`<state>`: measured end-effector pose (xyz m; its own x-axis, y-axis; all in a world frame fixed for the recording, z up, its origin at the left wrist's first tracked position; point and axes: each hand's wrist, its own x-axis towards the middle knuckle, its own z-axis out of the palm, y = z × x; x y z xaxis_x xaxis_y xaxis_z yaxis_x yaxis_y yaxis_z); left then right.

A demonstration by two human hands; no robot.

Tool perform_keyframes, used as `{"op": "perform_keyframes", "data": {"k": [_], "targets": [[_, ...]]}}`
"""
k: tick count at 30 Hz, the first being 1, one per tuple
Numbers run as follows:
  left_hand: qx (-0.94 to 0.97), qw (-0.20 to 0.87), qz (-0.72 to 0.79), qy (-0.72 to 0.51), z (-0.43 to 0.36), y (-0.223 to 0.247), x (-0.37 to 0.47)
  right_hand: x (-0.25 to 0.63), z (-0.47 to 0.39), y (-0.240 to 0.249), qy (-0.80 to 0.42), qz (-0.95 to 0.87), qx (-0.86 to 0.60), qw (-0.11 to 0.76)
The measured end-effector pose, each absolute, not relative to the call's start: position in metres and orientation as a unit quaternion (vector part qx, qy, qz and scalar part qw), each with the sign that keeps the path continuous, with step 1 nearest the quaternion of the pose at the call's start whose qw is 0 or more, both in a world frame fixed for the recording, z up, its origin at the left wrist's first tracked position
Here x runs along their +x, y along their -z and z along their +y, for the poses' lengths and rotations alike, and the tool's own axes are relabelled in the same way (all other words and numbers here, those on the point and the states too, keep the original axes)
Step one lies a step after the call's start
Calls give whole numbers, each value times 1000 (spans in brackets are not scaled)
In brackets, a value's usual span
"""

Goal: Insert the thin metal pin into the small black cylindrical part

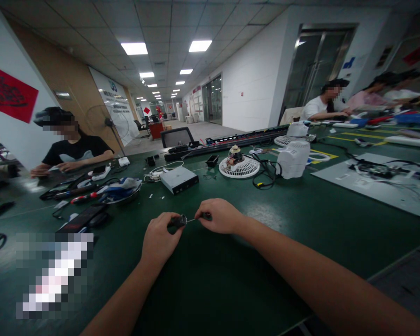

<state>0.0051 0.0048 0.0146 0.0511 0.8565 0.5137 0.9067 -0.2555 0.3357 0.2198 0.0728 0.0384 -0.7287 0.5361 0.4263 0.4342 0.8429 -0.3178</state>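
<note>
My left hand [160,237] is closed around a small dark cylinder [180,220] with a shiny rim, its open-looking end facing right. A thin metal rod [191,220] runs between that end and my right hand [217,216], which is closed on it. How far the rod reaches into the cylinder I cannot tell. Both hands are just above the green tabletop [210,275]. Beyond them lies a silver disc drive [179,179] with a black front.
A round white fan grille [240,167] with a motor and a white housing [294,158] stand farther back. At left lie a red-handled screwdriver [84,198] and a dark phone-like slab [80,218]. A grey panel [381,182] is at right. Several people sit around the table.
</note>
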Motion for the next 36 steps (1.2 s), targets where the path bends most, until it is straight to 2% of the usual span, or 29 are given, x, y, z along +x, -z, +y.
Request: {"op": "perform_keyframes", "data": {"k": [18, 36], "targets": [[-739, 32, -598, 307, 3, -16, 6, 218, 71, -41, -94, -907, -299, 280], [-740, 47, -593, 313, 4, -16, 7, 220, 72, -41, -74, -916, -325, 224]]}}
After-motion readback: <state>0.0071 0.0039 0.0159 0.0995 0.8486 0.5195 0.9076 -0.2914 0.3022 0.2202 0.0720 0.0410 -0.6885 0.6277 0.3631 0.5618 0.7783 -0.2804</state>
